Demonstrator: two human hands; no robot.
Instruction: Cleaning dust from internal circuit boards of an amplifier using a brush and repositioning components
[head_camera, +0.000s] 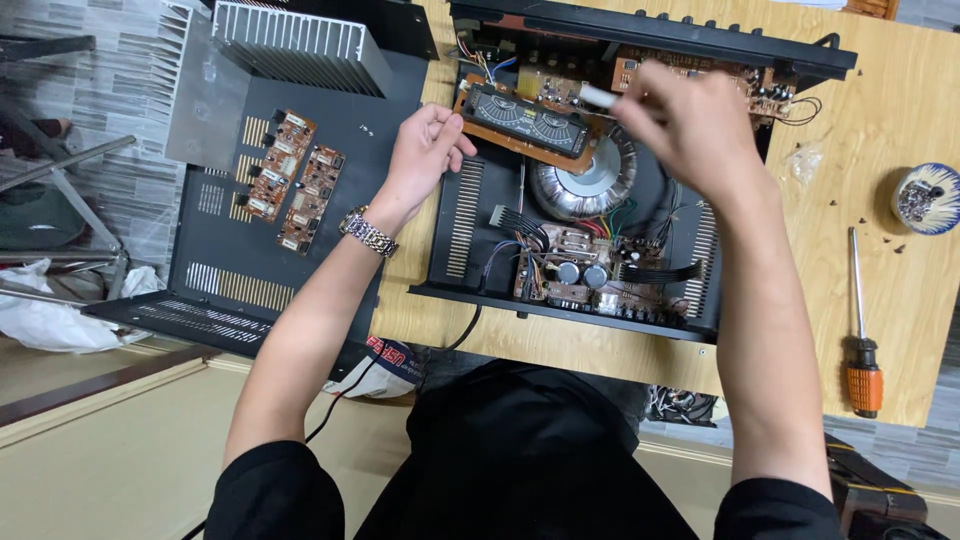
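An opened black amplifier chassis (462, 225) lies on a wooden table (880, 300), with a round silver transformer (585, 185), a brown meter board (530, 122) and wired circuit boards (580, 270) inside. My left hand (428, 150), with a metal watch on its wrist, rests with curled fingers at the left end of the meter board. Above the transformer, blurred by motion, my right hand (690, 125) is closed around a small white stick-like tool (598, 96) whose tip points at the board area.
The chassis's black cover (330, 215) lies at the left with two brown circuit boards (295, 180) and a finned heat sink (300, 45) on it. An orange-handled screwdriver (862, 340) and a small bowl of screws (925, 198) sit at the right.
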